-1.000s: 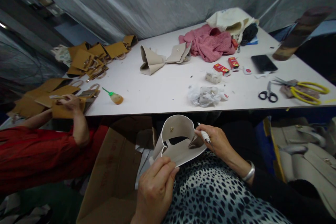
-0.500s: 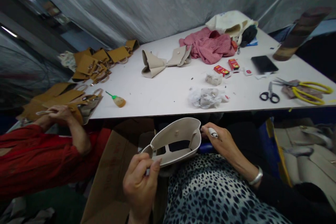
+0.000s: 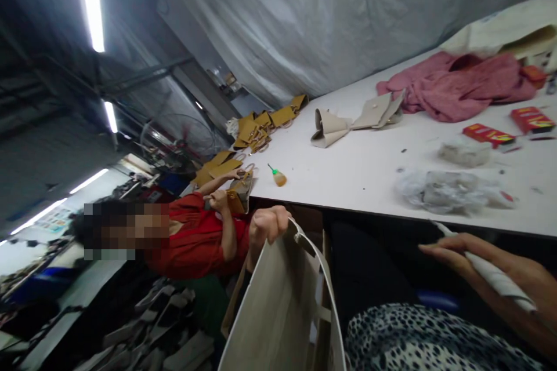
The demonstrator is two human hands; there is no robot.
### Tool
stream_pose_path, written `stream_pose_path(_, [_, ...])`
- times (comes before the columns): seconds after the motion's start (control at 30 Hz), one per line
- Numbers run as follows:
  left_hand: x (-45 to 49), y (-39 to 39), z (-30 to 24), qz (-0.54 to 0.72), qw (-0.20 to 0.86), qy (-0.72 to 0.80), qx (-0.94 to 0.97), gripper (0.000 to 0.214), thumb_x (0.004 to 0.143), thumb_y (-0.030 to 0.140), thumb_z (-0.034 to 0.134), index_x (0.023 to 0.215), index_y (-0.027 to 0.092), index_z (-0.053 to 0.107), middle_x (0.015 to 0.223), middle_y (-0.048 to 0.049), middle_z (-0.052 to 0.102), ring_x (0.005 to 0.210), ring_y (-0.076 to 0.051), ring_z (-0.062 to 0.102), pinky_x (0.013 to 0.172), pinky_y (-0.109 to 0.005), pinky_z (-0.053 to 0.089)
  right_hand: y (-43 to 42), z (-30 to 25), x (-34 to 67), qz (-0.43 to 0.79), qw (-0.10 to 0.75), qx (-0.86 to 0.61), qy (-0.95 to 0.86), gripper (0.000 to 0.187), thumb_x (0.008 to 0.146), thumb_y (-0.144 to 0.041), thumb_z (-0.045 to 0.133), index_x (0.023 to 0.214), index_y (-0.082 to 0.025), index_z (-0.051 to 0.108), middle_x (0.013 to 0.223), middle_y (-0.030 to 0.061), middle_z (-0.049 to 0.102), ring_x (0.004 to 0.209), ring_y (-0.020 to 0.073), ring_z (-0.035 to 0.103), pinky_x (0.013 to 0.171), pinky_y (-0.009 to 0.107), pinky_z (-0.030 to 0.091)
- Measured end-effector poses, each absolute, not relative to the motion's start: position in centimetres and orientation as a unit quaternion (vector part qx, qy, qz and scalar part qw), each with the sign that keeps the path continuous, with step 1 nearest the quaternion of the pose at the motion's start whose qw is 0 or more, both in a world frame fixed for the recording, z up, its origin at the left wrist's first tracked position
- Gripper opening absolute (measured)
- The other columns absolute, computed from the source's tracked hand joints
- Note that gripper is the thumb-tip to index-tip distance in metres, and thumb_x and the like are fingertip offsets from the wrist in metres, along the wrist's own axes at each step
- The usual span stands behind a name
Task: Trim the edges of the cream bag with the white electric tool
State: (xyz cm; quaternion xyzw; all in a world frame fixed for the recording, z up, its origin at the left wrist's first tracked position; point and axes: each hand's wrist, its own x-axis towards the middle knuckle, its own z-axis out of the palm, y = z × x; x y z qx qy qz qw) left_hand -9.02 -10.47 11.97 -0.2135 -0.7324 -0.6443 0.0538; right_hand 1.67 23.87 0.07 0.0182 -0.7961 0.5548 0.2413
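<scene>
My left hand (image 3: 268,226) is closed on the upper rim of an open cream handbag body (image 3: 278,307), which hangs tilted in front of my lap. Its inside faces partly up, and the lower part runs out of view. Off to the right, apart from the bag, my right hand (image 3: 500,272) is closed around a slim white pen-like tool (image 3: 500,281). The tool's thin tip points up and left, near the table's front edge. I cannot make out exactly what kind of tool it is.
On the white table (image 3: 339,179) lie beige bag pieces (image 3: 333,130), a green-tipped glue bottle (image 3: 278,177), a plastic-wrapped bundle (image 3: 452,191), red boxes (image 3: 489,134) and a pink cloth (image 3: 461,87). At left, a co-worker in red (image 3: 195,243) handles tan bags (image 3: 221,165).
My view has swung left, bringing the co-worker and lights into sight. My right hand, still with the white tool, has come away from the bag. The bag has tipped nearer to me.
</scene>
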Motion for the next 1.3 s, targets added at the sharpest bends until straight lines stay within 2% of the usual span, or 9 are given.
stream_pose_path(0.1, [-8.6,-7.9,10.2,-0.696,-0.061,-0.656,-0.288,0.075,0.084,0.075,0.063,0.036,0.024,0.036,0.048,-0.0005,0.035,0.045,-0.014,0.034,0.049,-0.035,0.034,21.1,5.0,0.4,0.552,0.214,0.087,-0.801,0.039,0.09,-0.066,0.069,0.104,-0.031,0.076,0.093,0.0062,0.079,0.073,0.0244,0.075,0.058,0.032,0.056])
stream_pose_path(0.23, [-7.7,-5.2,9.4,-0.701,-0.089,-0.654,-0.27,0.074,0.083,0.072,0.067,0.037,0.021,0.039,0.051,-0.0002,0.037,0.047,-0.012,0.032,0.05,-0.033,0.028,17.8,8.9,-0.9,0.524,0.163,0.179,-0.817,0.04,0.087,-0.056,0.079,0.111,-0.026,0.069,0.095,0.0047,0.076,0.079,0.0222,0.072,0.067,0.031,0.053])
stream_pose_path(0.37, [-7.5,-4.3,9.7,-0.663,-0.101,-0.699,-0.247,0.073,0.081,0.074,0.068,0.039,0.02,0.041,0.053,-0.0005,0.04,0.049,-0.012,0.034,0.051,-0.033,0.026,16.0,8.5,-1.7,0.436,0.109,0.207,-0.869,0.037,0.081,-0.038,0.087,0.106,-0.023,0.064,0.082,0.0007,0.072,0.067,0.0191,0.066,0.058,0.028,0.042])
stream_pose_path(0.5, [-7.5,-4.4,9.9,-0.639,-0.099,-0.716,-0.262,0.071,0.083,0.072,0.067,0.041,0.019,0.045,0.054,-0.0016,0.043,0.052,-0.013,0.038,0.052,-0.034,0.025,15.6,7.2,-2.1,0.415,0.106,0.198,-0.882,0.028,0.083,-0.032,0.086,0.094,-0.022,0.062,0.071,-0.0016,0.067,0.057,0.0155,0.059,0.055,0.026,0.034])
stream_pose_path(0.83, [-5.9,-3.6,9.2,-0.742,-0.113,-0.623,-0.219,0.072,0.084,0.07,0.068,0.041,0.02,0.039,0.053,0.0015,0.036,0.046,-0.011,0.033,0.049,-0.033,0.027,16.7,6.6,-2.3,0.532,0.1,0.23,-0.809,0.007,0.09,-0.017,0.075,0.092,-0.021,0.07,0.074,-0.0032,0.069,0.061,0.0118,0.061,0.06,0.022,0.042])
stream_pose_path(0.93, [-5.1,-4.0,9.2,-0.755,-0.131,-0.595,-0.241,0.073,0.086,0.069,0.066,0.04,0.021,0.036,0.053,0.001,0.035,0.048,-0.012,0.035,0.051,-0.034,0.033,17.2,6.9,-2.3,0.567,0.069,0.244,-0.784,0.002,0.092,-0.022,0.075,0.091,-0.02,0.074,0.075,-0.0026,0.071,0.063,0.0119,0.062,0.061,0.021,0.044])
stream_pose_path(1.17, [-4.4,-4.5,8.5,-0.788,-0.177,-0.53,-0.26,0.075,0.084,0.063,0.07,0.035,0.02,0.035,0.046,0.0013,0.031,0.042,-0.01,0.034,0.046,-0.032,0.029,17.5,6.8,-1.9,0.674,-0.078,0.229,-0.698,0.034,0.09,-0.05,0.077,0.087,-0.016,0.077,0.072,0.0,0.067,0.063,0.012,0.056,0.058,0.021,0.042])
stream_pose_path(1.23, [-4.5,-4.6,8.5,-0.784,-0.171,-0.521,-0.289,0.065,0.087,0.055,0.07,0.039,0.018,0.046,0.049,0.001,0.037,0.044,-0.01,0.038,0.047,-0.03,0.03,17.2,6.6,-1.5,0.684,-0.069,0.227,-0.69,0.035,0.089,-0.05,0.078,0.085,-0.015,0.075,0.07,-0.0008,0.063,0.062,0.0105,0.051,0.057,0.021,0.04])
stream_pose_path(1.3, [-4.7,-4.7,8.8,-0.77,-0.139,-0.541,-0.309,0.039,0.084,0.048,0.077,0.06,0.017,0.069,0.068,-0.0015,0.053,0.054,-0.01,0.046,0.052,-0.028,0.035,17.0,6.6,-1.1,0.69,-0.05,0.228,-0.685,0.033,0.09,-0.047,0.077,0.084,-0.015,0.072,0.07,-0.0017,0.06,0.06,0.0094,0.047,0.054,0.02,0.036])
